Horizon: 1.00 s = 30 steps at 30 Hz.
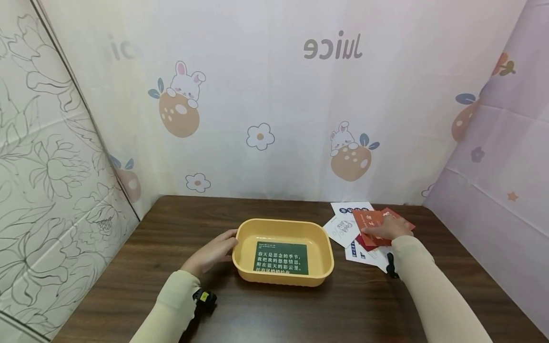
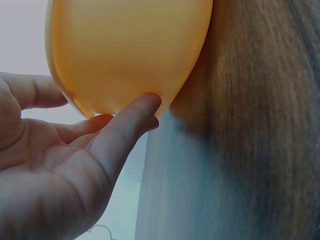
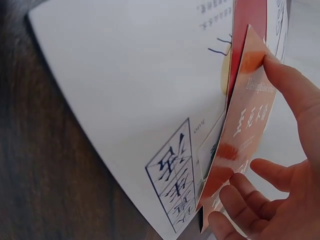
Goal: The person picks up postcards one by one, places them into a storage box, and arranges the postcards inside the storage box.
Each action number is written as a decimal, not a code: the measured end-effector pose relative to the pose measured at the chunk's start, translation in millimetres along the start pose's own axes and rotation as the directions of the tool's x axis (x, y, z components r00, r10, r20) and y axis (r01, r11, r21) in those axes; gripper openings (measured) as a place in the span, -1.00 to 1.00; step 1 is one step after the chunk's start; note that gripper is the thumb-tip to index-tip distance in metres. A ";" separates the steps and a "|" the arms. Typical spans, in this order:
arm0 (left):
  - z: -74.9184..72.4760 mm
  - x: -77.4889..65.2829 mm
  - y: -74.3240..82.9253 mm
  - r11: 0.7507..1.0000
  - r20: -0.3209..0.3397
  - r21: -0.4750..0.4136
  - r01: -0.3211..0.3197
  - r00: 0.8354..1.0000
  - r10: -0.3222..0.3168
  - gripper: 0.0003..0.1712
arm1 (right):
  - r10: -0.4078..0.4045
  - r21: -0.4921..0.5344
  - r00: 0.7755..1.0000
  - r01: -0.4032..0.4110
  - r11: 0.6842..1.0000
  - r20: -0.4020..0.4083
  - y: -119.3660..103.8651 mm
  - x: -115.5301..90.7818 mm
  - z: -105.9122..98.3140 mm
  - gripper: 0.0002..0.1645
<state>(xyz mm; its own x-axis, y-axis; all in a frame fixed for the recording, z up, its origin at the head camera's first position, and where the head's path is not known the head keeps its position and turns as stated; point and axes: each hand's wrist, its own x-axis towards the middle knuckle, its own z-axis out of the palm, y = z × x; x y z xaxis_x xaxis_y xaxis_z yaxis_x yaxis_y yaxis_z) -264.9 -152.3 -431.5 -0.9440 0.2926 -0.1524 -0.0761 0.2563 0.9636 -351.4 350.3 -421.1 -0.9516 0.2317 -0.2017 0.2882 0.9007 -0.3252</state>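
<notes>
A yellow plastic tray (image 1: pixel 283 281) sits on the table, with a dark green card (image 1: pixel 280 258) of white Chinese text lying inside. My left hand (image 1: pixel 216 252) is at its left end. In the left wrist view the fingers (image 2: pixel 131 117) extend against the outer wall, one at the rim. To the right, my right hand (image 1: pixel 388 227) is over a pile of cards. Its fingertips touch an orange-red card (image 3: pixel 250 112) with white lettering, thumb and fingers spread apart. Beneath lie white cards (image 1: pixel 343 228) with dark print and another red card (image 3: pixel 250 15).
The brown wooden table (image 1: pixel 274 312) is bounded by a printed curtain (image 1: pixel 274 95) behind and another hanging (image 1: pixel 506 157) at the right. A flower-patterned panel (image 1: pixel 47 166) stands at the left. Each wrist carries a small black camera (image 1: pixel 206 299).
</notes>
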 end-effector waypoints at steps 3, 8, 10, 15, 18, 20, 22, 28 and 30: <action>0.0 0.7 -0.2 1.000 0.001 0.003 -0.001 1.000 0.001 -0.40 | 0.001 0.000 1.000 -0.001 1.000 0.003 -0.3 -2.5 -1.6 0.25; -0.3 0.8 -0.6 1.000 0.000 0.005 0.004 1.000 -0.004 -0.41 | -0.004 -0.012 1.000 0.004 1.000 -0.001 -0.3 -4.0 -2.8 0.24; -0.2 -0.2 -0.1 1.000 0.003 0.008 0.000 1.000 0.000 -0.41 | -0.011 -0.024 1.000 0.011 1.000 -0.001 0.2 -4.6 -3.3 0.22; 0.3 -0.7 0.5 1.000 0.010 0.006 -0.005 1.000 0.005 -0.41 | -0.017 -0.012 1.000 0.017 1.000 0.011 2.9 -5.5 -3.0 0.24; 0.5 -0.2 0.6 1.000 0.009 0.001 -0.002 1.000 0.002 -0.41 | 0.011 0.030 1.000 -0.011 1.000 0.008 3.8 -5.7 -2.8 0.24; 0.4 0.1 0.5 1.000 0.011 -0.001 -0.001 1.000 0.001 -0.41 | 0.037 0.064 0.999 -0.036 0.997 -0.008 4.6 -5.3 -3.0 0.22; 0.1 0.3 0.2 1.000 0.012 0.000 0.002 1.000 -0.002 -0.41 | 0.038 0.078 0.999 -0.036 0.996 -0.026 6.0 -4.2 -3.5 0.16; -1.3 0.4 -0.2 1.000 0.015 0.010 0.001 1.000 -0.001 -0.41 | -0.038 0.063 0.996 0.043 0.997 -0.083 10.2 0.5 -2.8 0.07; -1.5 0.0 0.8 1.000 0.018 0.010 -0.002 1.000 0.002 -0.41 | -0.045 0.076 0.994 0.052 0.996 -0.101 9.8 2.1 -2.1 0.07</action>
<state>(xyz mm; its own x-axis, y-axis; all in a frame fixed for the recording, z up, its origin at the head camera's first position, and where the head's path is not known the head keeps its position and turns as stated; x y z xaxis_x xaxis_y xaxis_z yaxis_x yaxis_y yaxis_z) -265.5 -153.5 -430.4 -0.9383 0.3094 -0.1545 -0.0711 0.2646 0.9617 -350.8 360.3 -422.8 -0.9694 0.2273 -0.0927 0.2452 0.8809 -0.4048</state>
